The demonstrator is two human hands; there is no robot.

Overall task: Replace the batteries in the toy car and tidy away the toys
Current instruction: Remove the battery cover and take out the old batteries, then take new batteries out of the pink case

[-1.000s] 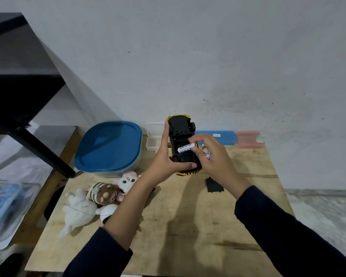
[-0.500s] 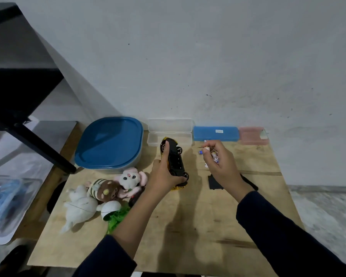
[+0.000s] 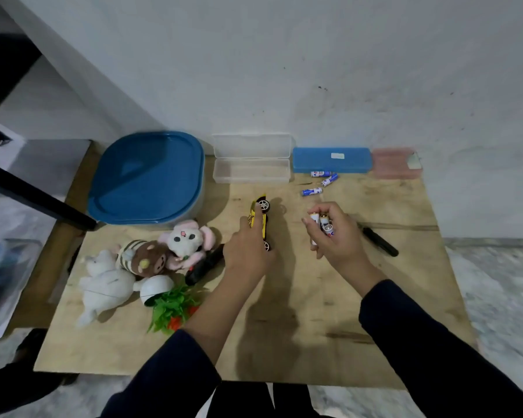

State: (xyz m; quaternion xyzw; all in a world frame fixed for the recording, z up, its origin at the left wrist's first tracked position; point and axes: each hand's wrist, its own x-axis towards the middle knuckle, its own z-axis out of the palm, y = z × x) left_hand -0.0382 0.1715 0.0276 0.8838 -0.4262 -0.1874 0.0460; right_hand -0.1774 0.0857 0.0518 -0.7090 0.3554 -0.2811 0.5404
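Car [image 3: 262, 220]: held on its side near the middle of the counter [image 3: 284, 327]. Its long axis runs away from the person toward the wall. Whether it touches the wood cannot be told.
Left hand [image 3: 248, 251]: wrapped round the car's near end.
Right hand [image 3: 337, 239]: closed round a few batteries [image 3: 322, 221], which stand upright in the fingers.
Key relation: the right hand is just right of the car and apart from it. The wheels show on the car's right edge, so the underside seems turned toward that hand. The battery bay is not seen.
Loose batteries [image 3: 313, 191]: three lie on the counter beyond the right hand, in front of the blue case [image 3: 331, 159].
Clear case [image 3: 251, 171]: open, lid raised against the wall, nothing seen inside.
Blue case: shut, contents hidden.
Pink case [image 3: 394, 162]: beside the blue case, contents unclear.
Tub [image 3: 147, 179]: blue lid on, contents hidden.
Plush toys [image 3: 145, 257]: heaped at the left, in no container.
Black tool [image 3: 378, 239]: lies on the counter right of the right hand.
Stage, as judged: the battery swap is under way and no toy is yet put away.
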